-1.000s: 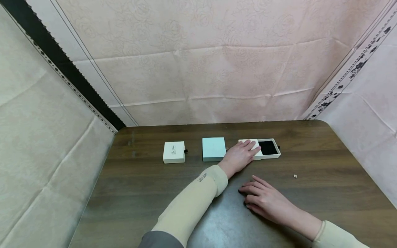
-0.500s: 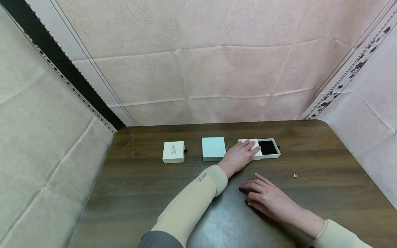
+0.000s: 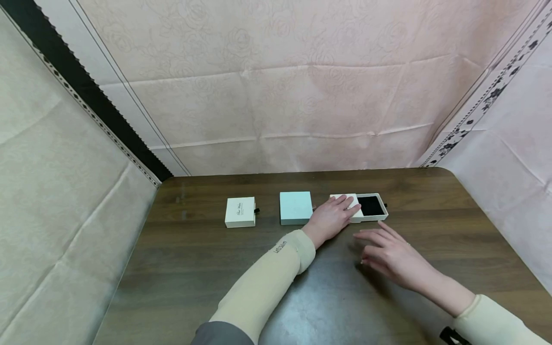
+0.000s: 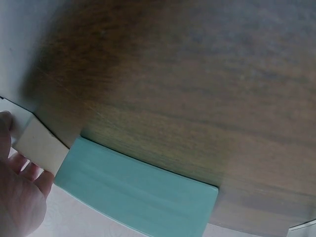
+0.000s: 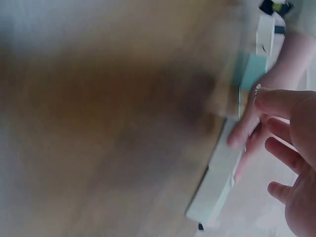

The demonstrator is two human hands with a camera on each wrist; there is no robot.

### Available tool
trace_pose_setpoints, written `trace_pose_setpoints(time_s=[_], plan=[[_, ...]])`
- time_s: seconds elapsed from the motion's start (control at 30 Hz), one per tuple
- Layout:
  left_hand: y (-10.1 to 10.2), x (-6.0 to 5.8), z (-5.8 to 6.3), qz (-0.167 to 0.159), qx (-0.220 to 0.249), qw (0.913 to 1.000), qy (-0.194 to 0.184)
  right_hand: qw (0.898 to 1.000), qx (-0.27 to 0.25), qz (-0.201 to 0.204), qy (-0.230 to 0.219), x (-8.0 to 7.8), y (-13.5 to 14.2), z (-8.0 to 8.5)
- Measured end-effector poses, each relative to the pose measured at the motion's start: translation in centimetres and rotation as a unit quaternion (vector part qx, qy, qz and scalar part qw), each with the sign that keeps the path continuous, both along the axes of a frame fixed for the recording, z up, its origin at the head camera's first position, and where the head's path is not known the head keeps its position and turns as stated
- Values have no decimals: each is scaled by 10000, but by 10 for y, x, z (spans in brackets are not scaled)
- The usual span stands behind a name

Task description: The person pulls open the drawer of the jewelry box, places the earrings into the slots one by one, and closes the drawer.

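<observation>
My left hand [image 3: 329,218] grips the sleeve of a white drawer box [image 5: 222,160], fingers over its top and thumb against its front face. The box's tray stands partly slid out to the right, its black lining [image 3: 371,206] bare. My right hand [image 3: 394,256] is raised in front of the box. In the right wrist view, a small sparkly piece of jewelry [image 5: 257,89] is pinched at its thumb tip. My right hand overlaps the spot where a similar tiny piece lay on the table. Left of my left hand sits a turquoise box [image 3: 295,208].
Farther left on the brown wooden table [image 3: 194,268] stands a closed white box [image 3: 240,212] with dark lettering and a black pull tab. A pale patterned cloth [image 3: 280,96] hangs behind the table's far edge, with more cloth at both sides.
My right hand has lifted and moved right and away from me, closer to the drawer box, its arm now covering more table. My left hand keeps its place on the box.
</observation>
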State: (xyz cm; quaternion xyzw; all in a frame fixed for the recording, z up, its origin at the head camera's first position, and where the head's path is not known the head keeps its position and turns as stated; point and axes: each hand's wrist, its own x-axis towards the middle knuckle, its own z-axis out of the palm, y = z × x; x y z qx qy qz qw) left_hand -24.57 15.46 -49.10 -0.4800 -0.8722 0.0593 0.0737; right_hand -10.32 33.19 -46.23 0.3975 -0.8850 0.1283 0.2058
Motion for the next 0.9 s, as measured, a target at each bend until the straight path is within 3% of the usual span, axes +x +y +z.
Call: trace_pose_setpoints(time_s=[0.5, 0.67, 0.9], plan=[[0, 0, 1, 7, -19, 10000, 11, 9931, -50, -1125, -330, -43, 43, 21], [1, 0, 1, 7, -55, 10000, -5, 9906, -47, -1265, -511, -62, 53, 25], [1, 0, -1, -22, -80, 9999, 78, 9920, 84, -1180, -435, -89, 59, 28]])
